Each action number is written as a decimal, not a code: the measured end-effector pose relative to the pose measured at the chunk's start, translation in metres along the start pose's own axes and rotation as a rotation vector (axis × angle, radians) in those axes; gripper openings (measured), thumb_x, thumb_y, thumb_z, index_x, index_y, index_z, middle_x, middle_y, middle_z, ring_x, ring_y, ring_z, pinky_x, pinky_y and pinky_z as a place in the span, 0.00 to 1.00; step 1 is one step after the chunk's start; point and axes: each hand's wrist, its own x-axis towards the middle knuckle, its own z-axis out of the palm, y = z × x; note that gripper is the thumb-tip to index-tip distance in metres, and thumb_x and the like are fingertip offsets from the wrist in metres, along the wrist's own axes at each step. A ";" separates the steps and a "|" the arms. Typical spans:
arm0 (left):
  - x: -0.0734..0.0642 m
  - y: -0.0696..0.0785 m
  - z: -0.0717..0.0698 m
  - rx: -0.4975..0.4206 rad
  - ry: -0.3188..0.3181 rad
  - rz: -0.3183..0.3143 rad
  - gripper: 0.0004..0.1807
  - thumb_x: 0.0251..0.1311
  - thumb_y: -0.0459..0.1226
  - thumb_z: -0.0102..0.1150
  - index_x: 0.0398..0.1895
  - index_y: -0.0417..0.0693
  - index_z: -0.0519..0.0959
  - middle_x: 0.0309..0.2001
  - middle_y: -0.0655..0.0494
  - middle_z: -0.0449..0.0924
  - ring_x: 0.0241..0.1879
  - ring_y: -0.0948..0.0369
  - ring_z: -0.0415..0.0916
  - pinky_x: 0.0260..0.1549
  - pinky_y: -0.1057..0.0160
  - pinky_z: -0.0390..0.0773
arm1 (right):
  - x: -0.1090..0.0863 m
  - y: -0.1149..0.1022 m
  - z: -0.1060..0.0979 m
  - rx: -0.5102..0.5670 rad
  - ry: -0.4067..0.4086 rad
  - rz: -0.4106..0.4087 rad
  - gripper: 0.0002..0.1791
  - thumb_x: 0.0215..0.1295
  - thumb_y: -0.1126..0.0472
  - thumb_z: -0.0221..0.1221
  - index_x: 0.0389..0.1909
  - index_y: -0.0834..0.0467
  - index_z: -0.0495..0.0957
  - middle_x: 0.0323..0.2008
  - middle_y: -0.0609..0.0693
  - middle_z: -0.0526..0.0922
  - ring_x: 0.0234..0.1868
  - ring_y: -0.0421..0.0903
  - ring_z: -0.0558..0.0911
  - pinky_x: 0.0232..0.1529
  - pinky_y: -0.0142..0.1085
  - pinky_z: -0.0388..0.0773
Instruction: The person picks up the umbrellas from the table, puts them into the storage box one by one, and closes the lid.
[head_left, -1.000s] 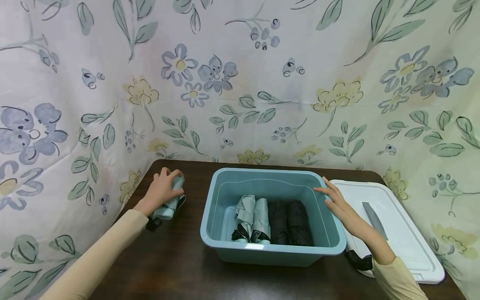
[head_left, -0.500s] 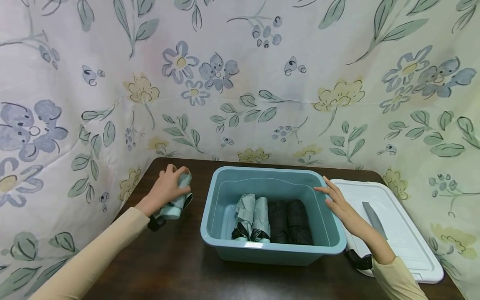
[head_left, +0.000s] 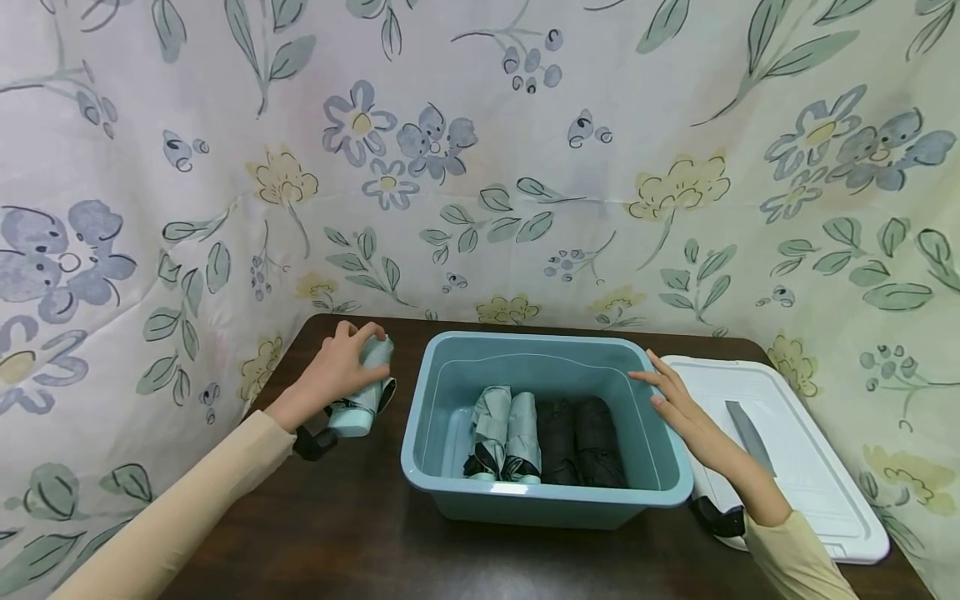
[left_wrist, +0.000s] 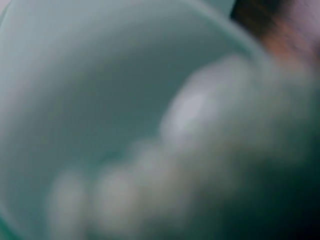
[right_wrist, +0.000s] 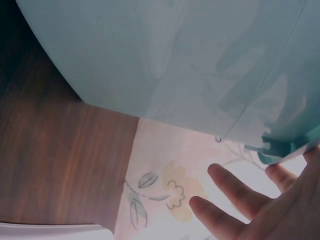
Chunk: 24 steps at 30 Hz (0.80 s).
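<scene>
My left hand (head_left: 339, 367) grips a light blue-green folded umbrella (head_left: 358, 415) with a black strap, held at the left of the bin. The left wrist view is blurred, with a pale green round surface (left_wrist: 100, 95) filling most of it. My right hand (head_left: 686, 412) rests with straight fingers at the right rim of the blue plastic bin (head_left: 547, 493); the right wrist view shows its fingers (right_wrist: 235, 192) spread beside the bin wall. Inside the bin, two light green folded umbrellas (head_left: 491, 421) lie side by side next to two black rolled bundles (head_left: 598, 442).
A white lid (head_left: 817, 475) lies flat to the right of the bin, with a grey strip on it. The dark wooden table (head_left: 360, 525) carries everything. Floral cloth (head_left: 480, 192) hangs behind and along both sides.
My left hand has moved right and slightly up with the umbrella, closer to the bin. The right hand and the bin's contents look the same.
</scene>
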 end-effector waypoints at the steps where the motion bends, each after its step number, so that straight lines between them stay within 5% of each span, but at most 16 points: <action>1: 0.000 0.002 -0.002 -0.005 -0.004 -0.002 0.24 0.54 0.49 0.58 0.53 0.57 0.68 0.51 0.38 0.58 0.41 0.42 0.62 0.28 0.54 0.67 | 0.000 0.000 0.000 0.002 -0.001 0.001 0.22 0.73 0.60 0.40 0.66 0.53 0.60 0.73 0.51 0.35 0.71 0.64 0.36 0.50 0.75 0.43; 24: -0.007 0.054 -0.032 -0.116 -0.105 0.114 0.24 0.56 0.52 0.57 0.55 0.61 0.67 0.54 0.42 0.60 0.46 0.48 0.65 0.38 0.50 0.70 | 0.000 0.000 0.000 -0.006 -0.003 0.010 0.23 0.73 0.59 0.39 0.67 0.52 0.59 0.73 0.52 0.34 0.71 0.64 0.36 0.49 0.75 0.44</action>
